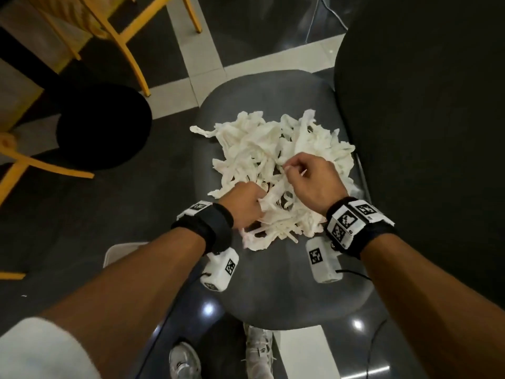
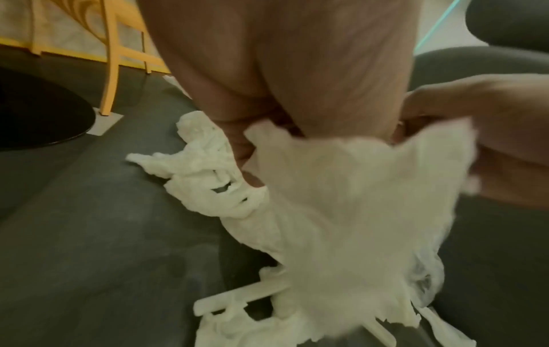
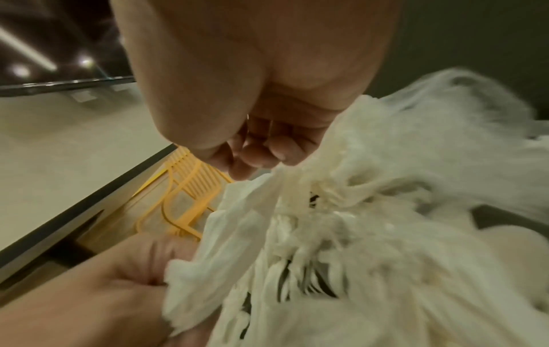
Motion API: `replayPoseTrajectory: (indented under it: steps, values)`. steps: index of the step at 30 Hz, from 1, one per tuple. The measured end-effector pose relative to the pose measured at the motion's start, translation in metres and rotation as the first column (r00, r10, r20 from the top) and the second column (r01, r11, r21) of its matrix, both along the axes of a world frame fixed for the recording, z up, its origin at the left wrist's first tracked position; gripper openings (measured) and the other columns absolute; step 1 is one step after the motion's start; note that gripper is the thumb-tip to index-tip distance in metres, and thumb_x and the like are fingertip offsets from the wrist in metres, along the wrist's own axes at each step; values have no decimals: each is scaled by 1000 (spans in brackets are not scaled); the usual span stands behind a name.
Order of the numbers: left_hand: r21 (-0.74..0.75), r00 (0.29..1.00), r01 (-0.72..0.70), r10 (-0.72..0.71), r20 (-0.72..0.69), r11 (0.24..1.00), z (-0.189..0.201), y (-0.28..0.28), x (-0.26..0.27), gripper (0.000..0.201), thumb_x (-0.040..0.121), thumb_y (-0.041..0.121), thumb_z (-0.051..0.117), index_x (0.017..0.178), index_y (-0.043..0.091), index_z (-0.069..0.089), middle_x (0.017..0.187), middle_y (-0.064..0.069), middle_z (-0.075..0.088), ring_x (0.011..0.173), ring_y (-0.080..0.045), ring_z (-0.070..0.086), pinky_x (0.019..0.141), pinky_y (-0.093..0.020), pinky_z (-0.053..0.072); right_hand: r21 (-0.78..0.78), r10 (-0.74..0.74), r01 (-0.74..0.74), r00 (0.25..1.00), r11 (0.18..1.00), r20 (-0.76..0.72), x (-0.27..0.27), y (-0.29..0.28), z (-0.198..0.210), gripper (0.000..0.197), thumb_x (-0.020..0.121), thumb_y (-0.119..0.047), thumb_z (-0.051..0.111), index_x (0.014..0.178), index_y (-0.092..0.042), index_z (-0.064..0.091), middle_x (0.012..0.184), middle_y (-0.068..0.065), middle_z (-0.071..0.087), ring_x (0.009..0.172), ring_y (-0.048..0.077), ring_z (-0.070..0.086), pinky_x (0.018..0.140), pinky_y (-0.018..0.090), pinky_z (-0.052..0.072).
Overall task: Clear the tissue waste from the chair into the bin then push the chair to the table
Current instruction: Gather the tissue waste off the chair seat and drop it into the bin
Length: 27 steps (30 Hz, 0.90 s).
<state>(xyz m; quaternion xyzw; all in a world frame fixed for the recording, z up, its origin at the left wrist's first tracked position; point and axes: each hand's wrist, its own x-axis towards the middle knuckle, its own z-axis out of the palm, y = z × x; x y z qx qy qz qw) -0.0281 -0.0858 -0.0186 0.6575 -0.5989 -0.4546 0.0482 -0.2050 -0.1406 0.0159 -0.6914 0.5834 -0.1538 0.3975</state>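
Note:
A heap of torn white tissue strips [image 1: 276,157] lies on the dark grey seat of the chair [image 1: 273,283], whose black backrest [image 1: 426,132] rises on the right. My left hand [image 1: 250,205] grips a bunch of strips at the heap's near side; in the left wrist view its curled fingers [image 2: 240,140] close round the tissue [image 2: 341,211]. My right hand [image 1: 308,177] pinches strips just beyond it; its curled fingers [image 3: 261,150] hold tissue [image 3: 341,223] in the right wrist view. Both hands are close together over the heap.
A round black bin or stool top [image 1: 103,129] stands on the floor to the left. Yellow chair legs [image 1: 128,50] and a table [image 1: 16,77] are at the top left. A pale box edge [image 1: 120,253] shows under my left forearm. My shoes [image 1: 257,351] are below the seat.

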Motion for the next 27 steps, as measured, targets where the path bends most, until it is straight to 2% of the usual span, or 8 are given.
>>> replayPoseTrajectory:
  steps: [5,10,13,15,17,21,25,27]
  values:
    - [102,946,-286,298,-131,953,20,11,44,30,85,13,51,55,7,55,46,4,52,44,-11,44,54,-26,35,-256,188,-242,958,936,-215,52,-41,-2,28,92,-23,58,120,-20,61,119,-2,59,89,15,59,82,33,52]
    - [171,945,-323,328,-3,931,15,33,88,62,93,59,52,52,18,28,47,4,28,41,-12,27,48,-26,25,-61,376,-485,746,872,-550,108,-88,-26,92,81,-25,77,155,-20,23,161,5,31,142,33,37,114,48,36]
    - [127,923,-384,380,55,914,7,48,113,27,83,26,66,64,9,58,56,1,53,53,-11,49,55,-26,38,54,409,-503,631,863,-660,114,-101,-39,98,81,-26,75,157,-27,15,140,11,57,127,38,54,109,50,40]
    - [70,872,-490,487,52,869,7,54,123,10,79,11,62,88,11,66,77,-1,65,69,-15,60,59,-25,42,-15,368,-555,573,832,-732,111,-105,-38,51,87,-24,59,137,-24,52,113,11,71,109,36,63,103,46,43]
    - [38,785,-619,620,0,784,4,51,126,21,84,1,51,96,10,66,85,0,67,74,-14,64,58,-21,43,-109,319,-537,639,836,-699,108,-104,-32,27,88,-31,51,103,-18,69,102,12,72,102,36,61,100,45,42]
    - [-5,654,-755,752,-81,656,2,33,110,18,88,6,50,104,13,49,94,1,61,87,-20,66,60,-22,44,-111,288,-336,905,935,-313,100,-97,-11,32,88,-34,46,89,-8,65,95,8,64,96,32,55,89,44,46]
    - [65,731,-635,627,-269,770,-9,2,71,84,71,41,83,137,26,33,124,6,57,109,-12,59,89,-36,53,112,133,-135,991,984,28,99,-84,8,35,94,-32,42,63,-17,49,61,-4,51,58,17,48,61,33,38]
    - [71,738,-593,577,-350,802,-11,-8,49,87,66,45,90,138,26,47,128,8,62,117,-7,61,94,-28,54,215,128,-149,986,965,110,101,-73,10,31,89,-37,41,66,-20,52,62,-2,53,58,17,50,63,35,42]
